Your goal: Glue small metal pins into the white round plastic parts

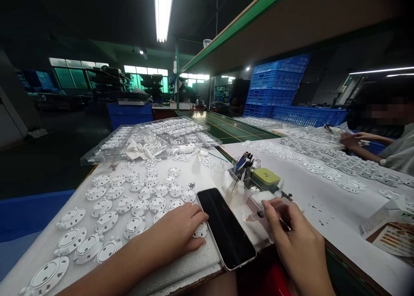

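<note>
My left hand [183, 227] lies palm down over the white foam sheet [181, 274], its fingers loosely stretched out beside the left edge of a black-screened phone [223, 229]. Under and around the hand are round white plastic parts with dark holes [108, 221]; one shows partly beneath its fingers. Between the thumb and fingers of my right hand [297, 235] is a slim clear syringe [260, 214], its thin tip pointing left, to the right of the phone. The palm hides part of its barrel.
A clear organizer [237, 186] with pens and a yellow-green box [265, 176] stands behind the phone. Plastic trays of small white parts [181, 126] sit at the back. Rightward, a co-worker's hands [352, 138] work above more white parts [343, 158]. Blue crates [274, 80] are stacked beyond.
</note>
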`<state>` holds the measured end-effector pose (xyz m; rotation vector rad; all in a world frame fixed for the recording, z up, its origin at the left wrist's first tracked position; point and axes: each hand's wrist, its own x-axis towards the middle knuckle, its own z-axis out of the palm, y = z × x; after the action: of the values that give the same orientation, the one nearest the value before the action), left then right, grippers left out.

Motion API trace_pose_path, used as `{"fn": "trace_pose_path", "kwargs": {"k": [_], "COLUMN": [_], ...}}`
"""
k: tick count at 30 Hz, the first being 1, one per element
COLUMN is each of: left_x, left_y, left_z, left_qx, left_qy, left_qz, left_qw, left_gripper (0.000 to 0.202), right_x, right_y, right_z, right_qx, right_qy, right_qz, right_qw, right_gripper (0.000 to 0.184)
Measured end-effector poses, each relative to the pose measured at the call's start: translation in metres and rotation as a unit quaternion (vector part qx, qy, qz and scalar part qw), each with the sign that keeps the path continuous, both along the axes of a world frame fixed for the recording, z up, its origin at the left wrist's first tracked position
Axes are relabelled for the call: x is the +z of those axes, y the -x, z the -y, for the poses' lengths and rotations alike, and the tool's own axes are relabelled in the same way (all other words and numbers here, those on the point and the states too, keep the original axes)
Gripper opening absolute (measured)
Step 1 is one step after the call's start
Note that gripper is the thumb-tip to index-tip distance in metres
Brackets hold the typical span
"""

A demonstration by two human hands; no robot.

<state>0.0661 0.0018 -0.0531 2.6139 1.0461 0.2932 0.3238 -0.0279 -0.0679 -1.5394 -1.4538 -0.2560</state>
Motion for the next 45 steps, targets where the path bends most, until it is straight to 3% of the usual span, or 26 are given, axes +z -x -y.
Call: {"fn": "trace_pose_path", "kwargs": {"k": [12, 20, 27, 31, 38, 41, 45], "left_x": [0.002, 0.000, 0.002, 0.000, 0.003, 0.004, 0.003], "left_y": [-0.001, -0.001, -0.002, -0.001, -0.002, -0.002, -0.002], "left_z": [0.000, 0.000, 0.001, 0.001, 0.001, 0.000, 0.000], "left_qx": [0.005, 0.004, -0.001, -0.001, 0.003, 0.001, 0.001], "left_qy": [0.012, 0.005, -0.006, -0.011, -0.010, -0.008, -0.014], "left_qz": [0.001, 0.002, -0.001, 0.003, -0.007, -0.009, -0.009], "left_qw": [1.000, 1.000, 1.000, 1.000, 1.000, 1.000, 1.000], "left_gripper": [0.047, 0.048, 0.047, 0.046, 0.045, 0.044, 0.044], "right_x": [0.000, -0.003, -0.001, 0.001, 0.001, -0.001, -0.001], "right_y": [0.005, 0.010, 0.009, 0.007, 0.000, -0.001, -0.004], "right_z": [-0.001, -0.005, -0.001, 0.000, 0.000, 0.006, 0.008], "right_qx": [-0.009, 0.038, 0.068, 0.041, 0.054, 0.102, 0.085], "right_qy": [0.011, -0.045, -0.010, 0.017, 0.038, 0.027, 0.032], "right_qz": [-0.027, 0.024, -0.056, -0.090, -0.082, -0.055, -0.041], "right_qw": [1.000, 0.998, 0.996, 0.995, 0.994, 0.993, 0.995], "right_gripper": [0.028, 0.024, 0.025, 0.028, 0.028, 0.028, 0.026]}}
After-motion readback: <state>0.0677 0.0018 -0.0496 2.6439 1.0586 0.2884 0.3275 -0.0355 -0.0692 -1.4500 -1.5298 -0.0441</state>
